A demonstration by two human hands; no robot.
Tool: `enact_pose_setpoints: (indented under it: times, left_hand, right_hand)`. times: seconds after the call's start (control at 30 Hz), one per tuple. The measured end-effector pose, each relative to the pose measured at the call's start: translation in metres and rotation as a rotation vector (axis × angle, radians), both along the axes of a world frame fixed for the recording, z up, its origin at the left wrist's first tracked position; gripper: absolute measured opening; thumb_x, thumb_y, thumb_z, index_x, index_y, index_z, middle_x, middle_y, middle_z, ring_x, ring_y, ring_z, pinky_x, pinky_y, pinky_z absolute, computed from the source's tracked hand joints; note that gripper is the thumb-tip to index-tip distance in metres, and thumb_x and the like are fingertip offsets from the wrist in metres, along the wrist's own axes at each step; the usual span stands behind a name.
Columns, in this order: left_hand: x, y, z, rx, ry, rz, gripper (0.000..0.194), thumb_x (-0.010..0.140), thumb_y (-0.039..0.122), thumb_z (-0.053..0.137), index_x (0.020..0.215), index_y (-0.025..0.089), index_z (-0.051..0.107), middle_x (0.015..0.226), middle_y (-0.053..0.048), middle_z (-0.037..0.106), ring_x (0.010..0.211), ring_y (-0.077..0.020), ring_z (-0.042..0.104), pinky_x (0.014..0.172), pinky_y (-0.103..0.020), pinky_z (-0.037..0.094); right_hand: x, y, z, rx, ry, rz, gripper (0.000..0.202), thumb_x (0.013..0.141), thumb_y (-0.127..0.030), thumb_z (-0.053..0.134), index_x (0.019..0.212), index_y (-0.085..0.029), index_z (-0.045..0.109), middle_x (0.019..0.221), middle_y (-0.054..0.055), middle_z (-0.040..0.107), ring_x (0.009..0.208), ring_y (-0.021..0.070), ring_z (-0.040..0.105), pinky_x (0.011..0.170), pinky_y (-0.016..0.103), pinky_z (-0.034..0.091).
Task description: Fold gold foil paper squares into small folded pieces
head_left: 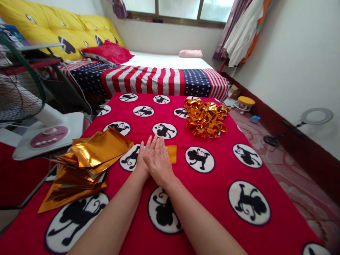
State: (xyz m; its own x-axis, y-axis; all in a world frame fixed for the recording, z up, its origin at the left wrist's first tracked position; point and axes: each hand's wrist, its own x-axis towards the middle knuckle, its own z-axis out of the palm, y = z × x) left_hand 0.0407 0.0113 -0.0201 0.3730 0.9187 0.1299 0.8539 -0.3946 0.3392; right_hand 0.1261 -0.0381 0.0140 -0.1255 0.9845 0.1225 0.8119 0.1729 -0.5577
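Observation:
A small piece of gold paper [172, 153] lies on the red cloth, mostly covered by my hands; only its right end shows. My right hand [160, 161] is stretched flat, palm down, and overlaps my left hand [145, 154], whose fingers are also straight. Both press at the paper's left and middle part. To the left is a loose stack of shiny gold foil sheets [95, 145]. Several folded gold foil pieces [205, 117] form a heap at the far right of the cloth.
The red cloth [212, 198] with monkey prints covers the table. A white fan base [53, 134] stands at the left. Behind the table is a bed [148, 79]. On the floor at the right are a yellow stool [246, 101] and a ring light [317, 116].

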Motion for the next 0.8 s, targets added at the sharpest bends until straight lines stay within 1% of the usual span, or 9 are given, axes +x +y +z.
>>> enact_pose_setpoints:
  times: [0.13, 0.3, 0.43, 0.53, 0.6, 0.63, 0.67, 0.73, 0.8]
  left_hand:
    - [0.003, 0.000, 0.008, 0.024, 0.168, 0.072, 0.053, 0.094, 0.031, 0.038, 0.146, 0.023, 0.039, 0.158, -0.008, 0.028, 0.147, -0.0313, 0.019, 0.115, -0.061, 0.014]
    - [0.006, -0.007, 0.012, 0.113, 0.134, 0.081, 0.053, 0.095, 0.037, 0.036, 0.146, 0.021, 0.040, 0.156, -0.009, 0.031, 0.145, -0.0299, 0.024, 0.115, -0.059, 0.018]
    - [0.003, -0.007, 0.012, 0.112, 0.098, 0.141, 0.053, 0.095, 0.033, 0.035, 0.146, 0.018, 0.040, 0.155, -0.010, 0.034, 0.145, -0.0295, 0.027, 0.116, -0.058, 0.019]
    - [0.002, -0.006, 0.017, 0.136, 0.061, 0.298, 0.053, 0.094, 0.026, 0.035, 0.142, 0.005, 0.043, 0.155, -0.020, 0.030, 0.145, -0.0326, 0.025, 0.116, -0.056, 0.021]
    - [0.004, -0.008, 0.022, 0.209, -0.005, 0.356, 0.052, 0.093, 0.021, 0.034, 0.140, 0.002, 0.044, 0.156, -0.023, 0.023, 0.147, -0.0334, 0.018, 0.116, -0.056, 0.020]
    - [0.007, -0.010, 0.025, 0.252, -0.050, 0.334, 0.051, 0.094, 0.020, 0.033, 0.141, 0.004, 0.044, 0.158, -0.021, 0.021, 0.148, -0.0318, 0.014, 0.117, -0.055, 0.018]
    - [0.010, -0.013, 0.028, 0.285, -0.095, 0.261, 0.051, 0.095, 0.020, 0.032, 0.142, 0.008, 0.043, 0.159, -0.018, 0.018, 0.149, -0.0290, 0.010, 0.118, -0.053, 0.016]
    - [0.018, -0.018, 0.030, 0.241, -0.169, -0.010, 0.051, 0.097, 0.026, 0.030, 0.147, 0.017, 0.037, 0.161, -0.010, 0.019, 0.149, -0.0220, 0.012, 0.119, -0.044, 0.022]
    - [0.023, -0.022, 0.028, 0.098, -0.120, -0.279, 0.054, 0.098, 0.036, 0.031, 0.150, 0.022, 0.030, 0.159, -0.008, 0.026, 0.147, -0.0199, 0.021, 0.118, -0.043, 0.025]
  right_hand:
    - [0.031, -0.007, -0.007, -0.035, -0.124, 0.076, 0.090, 0.091, -0.066, 0.033, 0.153, -0.003, 0.012, 0.160, 0.016, 0.007, 0.149, 0.0238, 0.004, 0.120, 0.043, 0.010]
    - [0.065, -0.018, -0.011, -0.032, -0.320, 0.027, 0.084, 0.092, -0.065, 0.033, 0.152, -0.008, 0.021, 0.160, 0.013, 0.011, 0.149, 0.0236, 0.005, 0.119, 0.047, 0.006]
    - [0.075, -0.020, -0.016, -0.003, -0.365, -0.009, 0.078, 0.094, -0.060, 0.033, 0.152, -0.010, 0.021, 0.161, 0.011, 0.011, 0.149, 0.0238, 0.007, 0.118, 0.048, 0.008]
    - [0.074, -0.020, -0.017, 0.015, -0.370, -0.020, 0.075, 0.095, -0.057, 0.033, 0.152, -0.010, 0.022, 0.160, 0.012, 0.013, 0.149, 0.0237, 0.008, 0.118, 0.049, 0.007]
    - [0.073, -0.020, -0.017, 0.016, -0.374, -0.025, 0.074, 0.095, -0.056, 0.034, 0.152, -0.010, 0.022, 0.160, 0.012, 0.013, 0.149, 0.0242, 0.008, 0.118, 0.049, 0.007]
    - [0.072, -0.020, -0.017, 0.015, -0.377, -0.027, 0.074, 0.095, -0.055, 0.034, 0.152, -0.009, 0.022, 0.160, 0.012, 0.013, 0.149, 0.0244, 0.008, 0.118, 0.049, 0.007]
    - [0.072, -0.020, -0.017, 0.013, -0.381, -0.028, 0.074, 0.094, -0.054, 0.035, 0.152, -0.009, 0.022, 0.160, 0.012, 0.013, 0.149, 0.0247, 0.008, 0.118, 0.049, 0.007]
    - [0.072, -0.020, -0.016, 0.008, -0.390, -0.025, 0.072, 0.095, -0.051, 0.036, 0.152, -0.010, 0.022, 0.160, 0.011, 0.012, 0.149, 0.0250, 0.007, 0.118, 0.049, 0.007]
    - [0.072, -0.021, -0.016, 0.006, -0.396, -0.021, 0.068, 0.095, -0.045, 0.035, 0.153, -0.012, 0.020, 0.160, 0.010, 0.013, 0.149, 0.0242, 0.007, 0.119, 0.049, 0.007]
